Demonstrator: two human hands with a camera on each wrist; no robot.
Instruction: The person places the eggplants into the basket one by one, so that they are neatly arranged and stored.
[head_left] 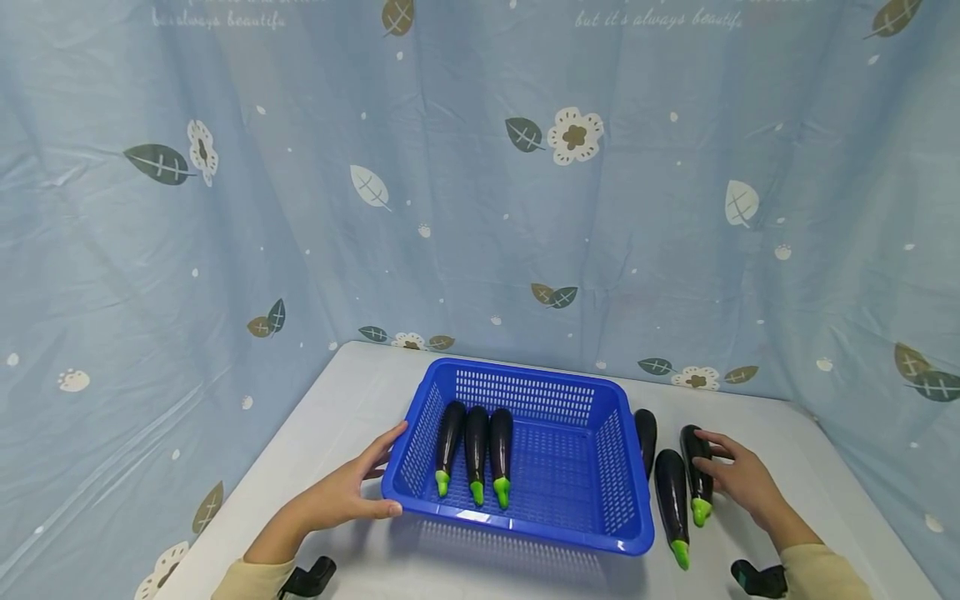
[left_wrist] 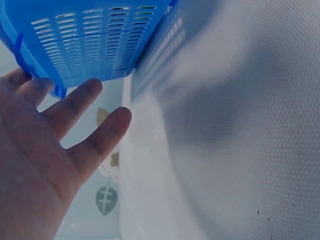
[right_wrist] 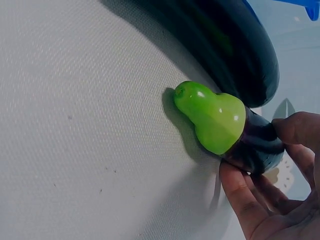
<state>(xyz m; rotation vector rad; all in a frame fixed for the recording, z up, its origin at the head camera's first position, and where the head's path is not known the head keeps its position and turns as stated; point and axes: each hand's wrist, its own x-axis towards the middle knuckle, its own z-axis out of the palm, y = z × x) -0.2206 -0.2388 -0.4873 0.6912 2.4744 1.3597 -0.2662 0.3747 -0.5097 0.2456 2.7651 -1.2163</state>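
White tbl [head_left: 360, 383]: woven txtr, few dk specks [right_wrist: 115, 171] in R wrist view. Blue curtain [head_left: 465, 250] behind, w/ printed leaves [head_left: 522, 134], white flowers [head_left: 575, 136], paw prints [head_left: 73, 381], white script [head_left: 660, 18] up top.

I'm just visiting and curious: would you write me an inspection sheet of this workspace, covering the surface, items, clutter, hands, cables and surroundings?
Surface: white table, finely textured.
Job's things: blue basket holding three eggplants side by side, green ends toward the person; three more eggplants lie on the table, right of the basket.
Clutter: a few tiny dark specks on the table.
Hands: left hand touches the basket's left side; right hand grips the rightmost eggplant.
Cables: nothing seen.
Surroundings: light blue fabric printed with leaves and flowers, behind and beside the table.
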